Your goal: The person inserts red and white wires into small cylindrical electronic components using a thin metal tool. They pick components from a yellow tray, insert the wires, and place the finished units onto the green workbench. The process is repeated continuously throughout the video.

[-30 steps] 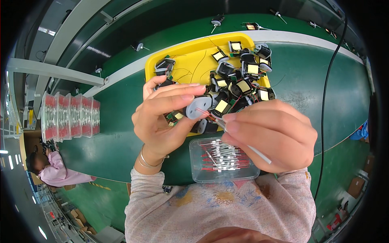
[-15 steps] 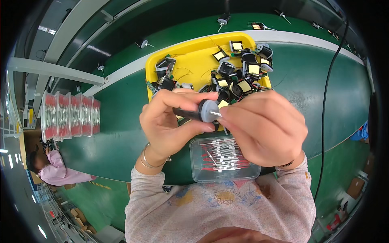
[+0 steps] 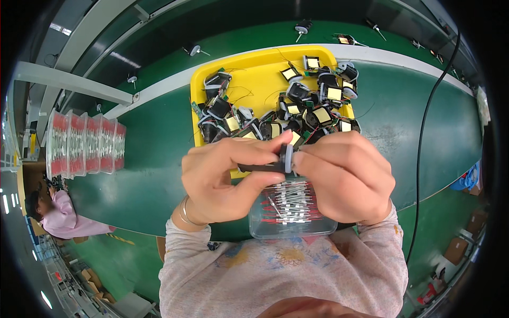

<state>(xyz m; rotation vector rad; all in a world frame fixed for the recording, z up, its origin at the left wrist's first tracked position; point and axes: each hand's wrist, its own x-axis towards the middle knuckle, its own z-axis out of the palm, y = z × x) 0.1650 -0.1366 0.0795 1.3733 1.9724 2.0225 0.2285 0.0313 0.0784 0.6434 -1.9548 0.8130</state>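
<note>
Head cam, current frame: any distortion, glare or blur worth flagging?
Head view: fisheye bends the white rail and leaves black corners; head view: lights at lower left look blown out; head view: held grey disc and yellow tray read fairly sharp.

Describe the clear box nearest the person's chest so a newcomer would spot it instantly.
On the green table, find the yellow tray. Between it and the person's patterned top lies a shallow clear box of slender red-and-white pieces. It sits alone, whereas similar boxes at far left are stacked.
</note>
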